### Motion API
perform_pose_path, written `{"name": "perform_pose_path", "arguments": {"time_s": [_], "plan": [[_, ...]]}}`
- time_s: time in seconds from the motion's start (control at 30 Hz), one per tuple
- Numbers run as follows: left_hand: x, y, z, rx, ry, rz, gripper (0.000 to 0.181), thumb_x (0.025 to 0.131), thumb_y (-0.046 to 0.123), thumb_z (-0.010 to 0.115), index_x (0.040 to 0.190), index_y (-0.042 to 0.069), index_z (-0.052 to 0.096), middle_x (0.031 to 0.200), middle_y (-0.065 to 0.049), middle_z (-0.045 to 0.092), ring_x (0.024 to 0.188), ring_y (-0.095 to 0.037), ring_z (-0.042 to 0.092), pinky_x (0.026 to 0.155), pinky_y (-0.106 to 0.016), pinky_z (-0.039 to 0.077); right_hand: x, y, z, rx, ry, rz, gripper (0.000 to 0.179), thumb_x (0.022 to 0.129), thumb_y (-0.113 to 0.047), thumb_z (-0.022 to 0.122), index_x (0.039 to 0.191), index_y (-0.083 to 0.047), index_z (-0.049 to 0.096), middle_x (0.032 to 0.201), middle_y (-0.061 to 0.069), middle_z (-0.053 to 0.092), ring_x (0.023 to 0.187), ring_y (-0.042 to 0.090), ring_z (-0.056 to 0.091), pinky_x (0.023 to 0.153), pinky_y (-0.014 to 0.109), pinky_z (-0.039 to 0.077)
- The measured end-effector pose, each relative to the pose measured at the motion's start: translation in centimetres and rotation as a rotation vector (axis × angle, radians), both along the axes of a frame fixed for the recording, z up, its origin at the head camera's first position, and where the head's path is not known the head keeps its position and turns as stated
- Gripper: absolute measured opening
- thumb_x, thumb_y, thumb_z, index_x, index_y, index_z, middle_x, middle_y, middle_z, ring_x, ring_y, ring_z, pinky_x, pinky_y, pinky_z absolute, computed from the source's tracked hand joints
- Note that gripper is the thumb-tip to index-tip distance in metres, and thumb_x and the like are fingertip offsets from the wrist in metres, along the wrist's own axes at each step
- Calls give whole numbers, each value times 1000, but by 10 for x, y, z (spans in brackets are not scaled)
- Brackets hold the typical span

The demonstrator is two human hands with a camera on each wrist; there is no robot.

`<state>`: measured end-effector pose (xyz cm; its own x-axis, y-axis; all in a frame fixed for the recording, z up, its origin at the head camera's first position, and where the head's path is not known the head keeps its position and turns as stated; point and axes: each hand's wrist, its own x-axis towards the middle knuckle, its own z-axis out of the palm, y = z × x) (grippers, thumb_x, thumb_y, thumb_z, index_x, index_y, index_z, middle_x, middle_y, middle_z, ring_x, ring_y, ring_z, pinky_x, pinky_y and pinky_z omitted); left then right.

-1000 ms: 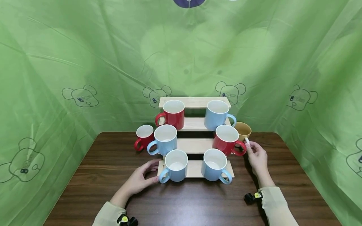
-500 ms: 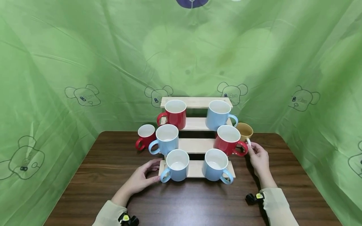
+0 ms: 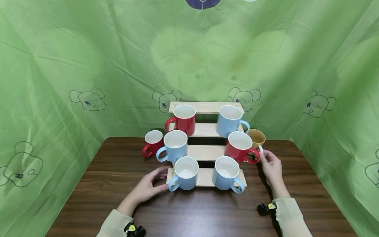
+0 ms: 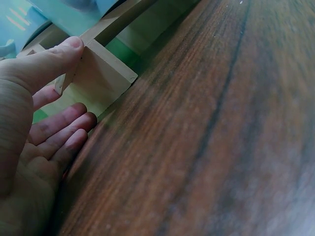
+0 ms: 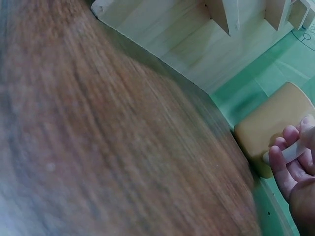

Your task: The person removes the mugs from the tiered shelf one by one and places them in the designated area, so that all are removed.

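Green printed cloth (image 3: 88, 65) hangs behind and at both sides of the dark wood counter (image 3: 201, 210).

Stepped wooden rack (image 3: 205, 153) stands at the middle of the counter's far edge, three steps holding mugs. Top step: red mug (image 3: 183, 120) on the left, light blue mug (image 3: 229, 120) on the right. Middle step: light blue mug at left (image 3: 174, 145), red mug at right (image 3: 239, 147). Bottom step: two light blue mugs (image 3: 185, 172), the second (image 3: 225, 172) just right of it. Small red mug (image 3: 152, 143) sits on the counter just left of the rack.

Yellow-brown cup (image 3: 256, 138) sits on the counter just right of the rack, near the far right corner, upright, with a white handle (image 5: 290, 151).

Left hand (image 3: 148, 187) lies on the counter at the rack's front left corner; thumb tip touches the bottom step's end in the left wrist view (image 4: 29, 123), fingers loosely curled by the rack's side, grip holding nothing.

Right hand (image 3: 270, 166) is on the counter at the rack's right side, grip closed in a pinch on the cup's white handle; fingers (image 5: 283, 164) wrap it in the right wrist view.
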<state>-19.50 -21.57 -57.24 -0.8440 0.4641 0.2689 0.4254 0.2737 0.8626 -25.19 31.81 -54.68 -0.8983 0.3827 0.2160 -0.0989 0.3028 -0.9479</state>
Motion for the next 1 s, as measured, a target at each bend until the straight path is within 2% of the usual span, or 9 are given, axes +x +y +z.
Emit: {"name": "perform_pose_path", "arguments": {"time_s": [0.3, 0.47, 0.53, 0.63, 0.73, 0.8, 0.83, 1.0], "plan": [[1, 1, 1, 13, 7, -10, 65, 99, 16, 84, 158, 13, 55, 143, -8, 68, 126, -27, 69, 109, -44, 57, 1, 3, 5, -19, -59, 37, 36, 111, -17, 66, 133, 11, 67, 89, -23, 68, 85, -6, 64, 76, 11, 54], [1, 2, 2, 21, 13, -18, 65, 99, 14, 83, 158, 12, 54, 143, -9, 69, 126, -26, 69, 109, -43, 57, 2, 6, 8, 41, -82, 43, 37, 111, -17, 66, 135, 11, 68, 89, -19, 68, 85, -4, 63, 75, 12, 53], [0, 2, 2, 26, 12, -20, 65, 99, 14, 84, 158, 11, 54, 143, -9, 69, 126, -26, 70, 109, -43, 57, 3, 6, 10, 86, -84, 37, 37, 110, -18, 68, 135, 10, 69, 92, -14, 70, 85, -4, 62, 73, 12, 52], [0, 2, 1, 27, 11, -22, 66, 99, 13, 84, 158, 11, 54, 143, -9, 69, 126, -26, 69, 109, -43, 57, 5, 6, 16, 134, -79, 28, 39, 109, -18, 70, 137, 10, 69, 105, 2, 77, 86, -7, 62, 74, 10, 52], [0, 1, 1, 26, 10, -22, 66, 99, 13, 84, 158, 11, 54, 142, -9, 69, 126, -25, 69, 109, -43, 57, 8, 4, 25, 142, -58, 11, 42, 107, -18, 73, 139, 9, 68, 122, 20, 76, 88, -12, 63, 77, 7, 52], [0, 1, 1, 27, 11, -23, 66, 99, 13, 83, 158, 10, 54, 143, -9, 69, 126, -25, 69, 109, -44, 57, 10, 3, 33, 135, -41, -7, 42, 107, -18, 74, 139, 8, 68, 129, 25, 74, 90, -14, 62, 79, 6, 52], [0, 1, 1, 29, 11, -24, 66, 99, 13, 83, 158, 10, 54, 143, -9, 69, 126, -25, 69, 109, -44, 57, 11, 3, 37, 122, -31, -13, 42, 106, -18, 74, 139, 7, 68, 129, 23, 75, 92, -14, 63, 80, 6, 52], [0, 2, 0, 32, 10, -23, 66, 99, 13, 83, 158, 11, 54, 142, -9, 69, 126, -25, 69, 109, -43, 57, 15, 2, 55, 95, 5, -37, 40, 104, -16, 77, 138, 4, 71, 115, -7, 77, 99, -9, 64, 83, 7, 52]]}}
